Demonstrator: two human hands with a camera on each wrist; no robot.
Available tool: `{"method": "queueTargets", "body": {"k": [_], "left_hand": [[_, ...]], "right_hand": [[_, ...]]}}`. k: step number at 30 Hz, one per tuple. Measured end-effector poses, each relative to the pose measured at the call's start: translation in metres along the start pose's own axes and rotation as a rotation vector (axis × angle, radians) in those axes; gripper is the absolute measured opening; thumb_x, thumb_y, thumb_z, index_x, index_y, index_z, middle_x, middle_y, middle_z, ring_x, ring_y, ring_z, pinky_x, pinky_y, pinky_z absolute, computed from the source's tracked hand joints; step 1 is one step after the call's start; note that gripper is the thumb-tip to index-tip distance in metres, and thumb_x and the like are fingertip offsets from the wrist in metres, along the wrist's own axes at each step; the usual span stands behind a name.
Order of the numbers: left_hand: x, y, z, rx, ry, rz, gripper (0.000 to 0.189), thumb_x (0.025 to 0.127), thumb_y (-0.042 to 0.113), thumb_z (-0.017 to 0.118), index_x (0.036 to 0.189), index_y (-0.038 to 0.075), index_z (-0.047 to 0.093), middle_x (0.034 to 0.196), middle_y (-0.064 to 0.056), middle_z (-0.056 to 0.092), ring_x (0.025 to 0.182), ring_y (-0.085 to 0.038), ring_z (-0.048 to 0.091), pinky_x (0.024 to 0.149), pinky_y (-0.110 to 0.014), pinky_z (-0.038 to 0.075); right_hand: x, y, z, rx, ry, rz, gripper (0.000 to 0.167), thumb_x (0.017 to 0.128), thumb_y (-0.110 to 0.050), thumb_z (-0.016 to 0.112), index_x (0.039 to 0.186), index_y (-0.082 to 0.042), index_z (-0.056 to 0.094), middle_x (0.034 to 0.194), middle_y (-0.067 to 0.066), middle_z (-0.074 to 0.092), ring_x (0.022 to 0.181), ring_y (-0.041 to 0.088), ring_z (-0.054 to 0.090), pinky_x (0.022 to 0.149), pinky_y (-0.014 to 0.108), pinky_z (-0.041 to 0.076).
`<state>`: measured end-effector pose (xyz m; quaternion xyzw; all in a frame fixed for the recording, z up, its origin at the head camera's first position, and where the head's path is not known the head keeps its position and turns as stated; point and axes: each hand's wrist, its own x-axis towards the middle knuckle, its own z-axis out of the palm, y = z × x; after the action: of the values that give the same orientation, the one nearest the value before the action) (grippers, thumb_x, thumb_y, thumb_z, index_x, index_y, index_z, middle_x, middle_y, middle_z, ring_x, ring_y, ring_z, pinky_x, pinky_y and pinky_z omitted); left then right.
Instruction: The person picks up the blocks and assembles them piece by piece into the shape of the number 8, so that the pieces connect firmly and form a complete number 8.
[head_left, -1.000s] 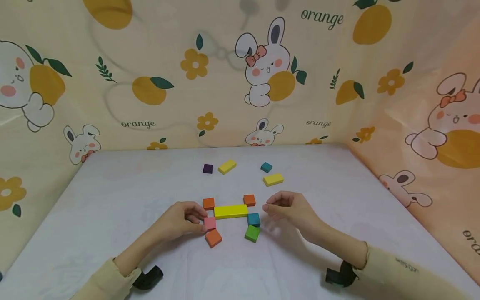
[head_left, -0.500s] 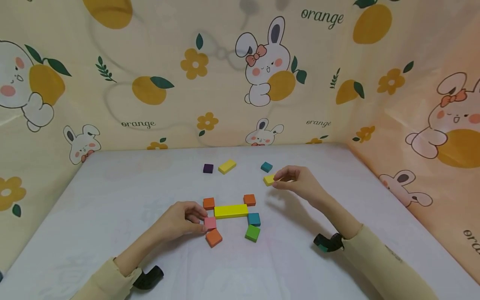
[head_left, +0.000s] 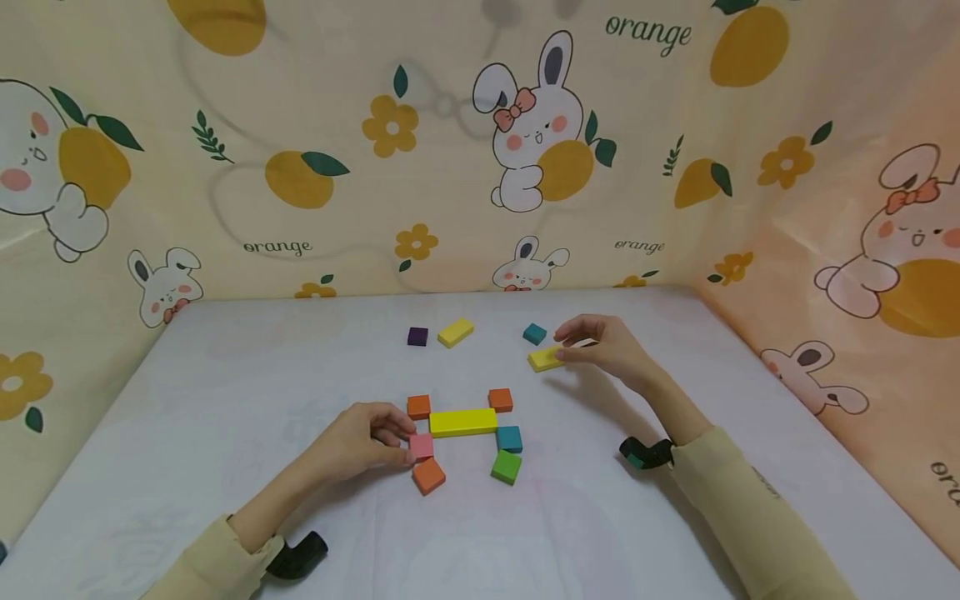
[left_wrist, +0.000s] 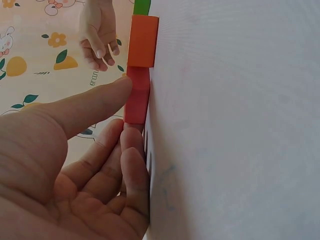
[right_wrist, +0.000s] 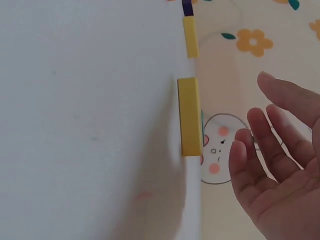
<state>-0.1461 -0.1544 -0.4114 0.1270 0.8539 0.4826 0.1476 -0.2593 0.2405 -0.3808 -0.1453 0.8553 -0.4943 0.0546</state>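
My left hand [head_left: 369, 440] is at a pink block [head_left: 422, 447] on the white table. In the left wrist view its thumb [left_wrist: 122, 89] lies on the side of the pink block [left_wrist: 136, 102], with the curled fingers at the block's other end. My right hand [head_left: 606, 348] hovers by the right end of a yellow block [head_left: 544, 359], overlapping it in the head view. The right wrist view shows this hand [right_wrist: 280, 160] with loosely bent fingers apart from the yellow block [right_wrist: 190, 117], nothing between them.
Beside the pink block lie a long yellow block [head_left: 463, 422], orange blocks [head_left: 429, 477], a blue block [head_left: 509, 439] and a green block [head_left: 506, 467]. Farther back are a dark purple block [head_left: 417, 337], another yellow block [head_left: 455, 332] and a teal block [head_left: 535, 333]. A printed backdrop [head_left: 450, 183] stands behind.
My right hand has moved away from beside the blue block, back and to the right, to the rear yellow block. My left hand has stayed at the pink block.
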Motion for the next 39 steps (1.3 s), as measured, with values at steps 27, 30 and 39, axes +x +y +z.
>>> {"method": "queueTargets", "body": {"k": [27,30,39], "left_hand": [[0.003,-0.001,0.004,0.019,0.006,-0.009,0.031,0.077,0.017,0.086,0.103,0.014,0.069,0.095,0.001,0.065,0.085,-0.020,0.059,0.077,-0.031,0.051],[0.002,0.000,0.004,0.015,0.005,-0.007,0.031,0.078,0.017,0.085,0.104,0.013,0.069,0.095,0.001,0.065,0.085,-0.019,0.058,0.076,-0.031,0.051],[0.001,0.001,0.004,0.021,0.018,-0.039,0.031,0.077,0.016,0.085,0.104,0.013,0.069,0.093,0.001,0.065,0.084,-0.019,0.058,0.075,-0.030,0.051]], "right_hand": [[0.014,0.028,-0.017,-0.197,-0.023,0.075,0.045,0.085,-0.018,0.079,0.127,-0.012,0.065,0.127,0.006,0.061,0.117,0.030,0.053,0.094,0.047,0.047],[0.015,0.029,-0.017,-0.202,-0.023,0.087,0.043,0.086,-0.017,0.078,0.127,-0.013,0.065,0.127,0.005,0.061,0.117,0.029,0.053,0.095,0.048,0.046],[0.016,0.028,-0.016,-0.176,-0.044,0.105,0.046,0.084,-0.018,0.079,0.128,-0.011,0.065,0.128,0.008,0.062,0.117,0.030,0.054,0.098,0.051,0.043]]}}
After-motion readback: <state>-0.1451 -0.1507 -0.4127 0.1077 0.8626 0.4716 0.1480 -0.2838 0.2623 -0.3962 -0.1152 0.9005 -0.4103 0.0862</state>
